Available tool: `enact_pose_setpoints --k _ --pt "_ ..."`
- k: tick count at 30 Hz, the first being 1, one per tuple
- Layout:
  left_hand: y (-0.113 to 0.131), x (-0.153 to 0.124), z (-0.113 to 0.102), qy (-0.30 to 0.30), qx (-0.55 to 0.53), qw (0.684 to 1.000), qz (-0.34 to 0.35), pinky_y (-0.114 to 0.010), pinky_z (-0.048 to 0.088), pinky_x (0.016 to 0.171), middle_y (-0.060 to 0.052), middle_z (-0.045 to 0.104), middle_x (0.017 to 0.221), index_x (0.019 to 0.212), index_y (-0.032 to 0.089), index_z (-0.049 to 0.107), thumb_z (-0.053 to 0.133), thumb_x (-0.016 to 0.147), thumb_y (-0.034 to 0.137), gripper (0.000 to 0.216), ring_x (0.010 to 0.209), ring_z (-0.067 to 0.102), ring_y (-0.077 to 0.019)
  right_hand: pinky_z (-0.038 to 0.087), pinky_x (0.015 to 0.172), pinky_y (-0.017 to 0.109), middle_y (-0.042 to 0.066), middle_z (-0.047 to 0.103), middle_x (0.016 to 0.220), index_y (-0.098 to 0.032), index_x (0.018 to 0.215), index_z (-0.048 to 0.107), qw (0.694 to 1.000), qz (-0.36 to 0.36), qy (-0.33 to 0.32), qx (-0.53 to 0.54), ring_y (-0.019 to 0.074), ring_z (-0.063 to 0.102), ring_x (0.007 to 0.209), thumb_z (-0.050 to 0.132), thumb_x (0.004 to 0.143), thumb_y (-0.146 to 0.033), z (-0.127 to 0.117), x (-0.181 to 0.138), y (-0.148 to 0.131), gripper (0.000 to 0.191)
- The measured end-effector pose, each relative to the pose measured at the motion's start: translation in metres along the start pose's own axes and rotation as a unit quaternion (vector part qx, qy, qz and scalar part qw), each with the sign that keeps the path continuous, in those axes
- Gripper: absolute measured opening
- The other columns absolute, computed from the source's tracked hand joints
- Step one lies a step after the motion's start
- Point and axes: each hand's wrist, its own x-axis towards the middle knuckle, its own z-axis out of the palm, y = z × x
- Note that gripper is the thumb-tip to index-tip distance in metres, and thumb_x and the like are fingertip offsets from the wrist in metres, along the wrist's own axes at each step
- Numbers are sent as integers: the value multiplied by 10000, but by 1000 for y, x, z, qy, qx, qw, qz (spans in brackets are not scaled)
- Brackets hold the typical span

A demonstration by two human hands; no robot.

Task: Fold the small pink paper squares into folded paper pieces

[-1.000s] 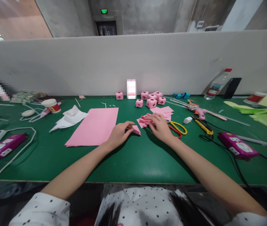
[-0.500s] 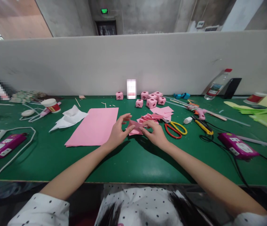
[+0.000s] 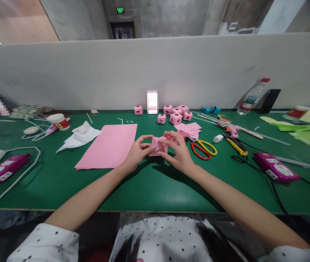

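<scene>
Between my two hands is a partly folded pink paper box [image 3: 158,146], its side toward me hollow. My left hand [image 3: 139,152] pinches its left edge between thumb and fingers. On the right edge, the fingers and thumb of my right hand [image 3: 179,152] grip the paper. Just behind my right hand lies a pile of folded pink paper pieces [image 3: 181,134], partly hidden by the fingers. Flat pink squares [image 3: 191,128] lie behind that pile. Several finished-looking pink paper cubes [image 3: 175,118] stand at the back, by the partition.
A stack of pink sheets [image 3: 111,145] lies left of my hands, beside crumpled white paper [image 3: 82,135]. Scissors [image 3: 202,149] with red and yellow handles lie to the right. Farther right are a glue gun [image 3: 233,130], a cutter [image 3: 236,145] and a purple power strip [image 3: 277,167].
The pink paper has been lifted and turned, so its hollow side now faces me more. My right fingers have shifted round its right edge; my left fingers have curled in closer.
</scene>
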Motion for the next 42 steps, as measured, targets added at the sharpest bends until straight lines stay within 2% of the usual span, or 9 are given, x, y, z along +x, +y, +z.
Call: enact_pose_setpoints --k 6,9,17,23,27,32,35,38,42 --pt "2 -4 1 -28 -42 999 -21 -236 441 681 -11 693 744 1245 171 558 748 773 330 533 681 622 -126 397 1079 523 91 576 1303 -284 1163 651 999 -38 20 -18 272 497 1237 655 877 -346 4 -2 3 292" --pt "4 -4 2 -17 -48 998 -24 -234 433 671 -2 678 753 1233 164 554 764 749 322 551 668 606 -121 421 1059 509 94 587 1260 -283 1200 637 999 -32 19 6 269 516 1208 682 857 -361 1 0 1 355" --pt "3 -5 0 -40 7 999 -1 -241 429 695 3 652 759 1248 176 540 704 810 362 503 725 619 -141 363 1102 535 66 539 1355 -320 1107 704 996 -81 -3 -26 285 422 1305 707 838 -367 -12 4 -4 273" --pt "2 -5 3 -41 -20 998 -37 -254 446 692 -18 690 788 1245 191 544 702 814 378 496 725 640 -156 380 1076 547 56 585 1321 -313 1039 719 993 -101 9 -62 295 421 1300 727 818 -332 -7 1 -1 222" --pt "5 -3 5 -15 -42 998 -51 -266 482 690 -34 689 881 1176 176 588 702 806 385 440 745 646 -159 433 1023 495 47 639 1230 -313 980 725 988 -129 41 -74 272 474 1247 700 833 -227 -5 2 1 172" --pt "5 -3 5 -14 -35 998 -45 -344 524 705 -53 685 770 1180 151 557 566 885 494 452 713 657 -201 424 983 486 41 717 1008 -245 911 692 988 -132 43 -66 276 523 1175 670 835 -153 -10 3 -6 121" --pt "8 -4 5 -29 -30 997 -58 -295 506 677 -43 684 752 1188 154 559 586 881 479 448 705 647 -176 410 954 479 9 731 908 -243 886 674 987 -139 37 -70 260 557 1132 642 857 -129 -12 3 -9 121" --pt "10 -5 4 -51 -68 992 -91 -257 497 653 -44 693 839 1207 168 566 673 833 413 460 730 656 -160 422 968 454 0 732 971 -284 928 697 982 -159 47 -84 240 556 1168 649 878 -171 -11 4 -7 133" --pt "9 -4 2 -86 -131 980 -119 -269 523 755 -90 695 1096 1256 193 554 788 737 280 576 887 691 -182 414 1040 484 28 620 1291 -344 1073 697 982 -131 67 -117 275 430 1318 698 854 -269 -11 7 -2 231"
